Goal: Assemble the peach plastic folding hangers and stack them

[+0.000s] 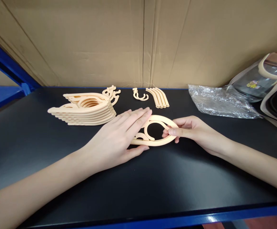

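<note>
A cream plastic folding hanger (161, 142), folded up with its curved hook inside, is held between both hands just over the black shelf. My left hand (119, 136) covers its left part, fingers stretched along the far side and thumb at the near edge, so that end is hidden. At the rounded right end, my right hand (186, 128) pinches it between thumb and fingers. Left of my hands lies a stack of similar folded hangers (86, 111). Loose hooks (139, 95) and several curved hanger arms (158, 97) rest behind them.
More loose hooks (111, 93) lie behind the stack. A crumpled clear plastic bag (221, 101) is at the right, beside a transparent container with a cream handle (267, 71). Cardboard (100, 41) walls the back, and a blue rim (188, 218) edges the black shelf (138, 190).
</note>
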Action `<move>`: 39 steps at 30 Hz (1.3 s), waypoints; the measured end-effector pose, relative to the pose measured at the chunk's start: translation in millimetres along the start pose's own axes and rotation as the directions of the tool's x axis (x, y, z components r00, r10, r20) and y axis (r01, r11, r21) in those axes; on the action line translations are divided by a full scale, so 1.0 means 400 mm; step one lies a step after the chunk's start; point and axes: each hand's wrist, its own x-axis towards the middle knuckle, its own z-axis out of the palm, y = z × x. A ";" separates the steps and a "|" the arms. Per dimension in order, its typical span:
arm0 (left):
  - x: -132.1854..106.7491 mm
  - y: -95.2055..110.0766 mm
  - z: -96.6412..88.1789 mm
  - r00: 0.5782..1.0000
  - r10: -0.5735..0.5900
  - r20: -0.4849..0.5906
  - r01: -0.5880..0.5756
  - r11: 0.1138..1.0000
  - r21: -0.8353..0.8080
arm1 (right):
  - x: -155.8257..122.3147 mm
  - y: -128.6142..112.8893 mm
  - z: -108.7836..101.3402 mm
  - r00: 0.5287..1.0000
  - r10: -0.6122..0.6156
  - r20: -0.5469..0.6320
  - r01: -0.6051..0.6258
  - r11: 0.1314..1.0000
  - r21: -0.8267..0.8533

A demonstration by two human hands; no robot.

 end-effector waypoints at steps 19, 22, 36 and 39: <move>-0.001 -0.007 0.013 0.996 0.041 0.080 -0.044 0.998 0.036 | -0.004 0.003 0.002 1.000 0.000 0.010 0.000 1.000 -0.014; 0.003 -0.005 0.009 0.998 0.051 0.045 -0.053 0.998 0.040 | -0.003 0.005 0.002 1.000 -0.006 0.021 0.006 1.000 -0.012; 0.038 0.018 -0.082 1.000 0.002 0.002 -0.002 0.960 0.281 | -0.005 0.006 0.014 0.978 -0.208 -0.006 0.207 0.970 0.124; 0.033 -0.050 -0.122 0.997 -0.076 -0.029 0.081 0.973 0.215 | 0.005 0.012 0.010 0.976 -0.197 -0.089 0.210 0.961 0.181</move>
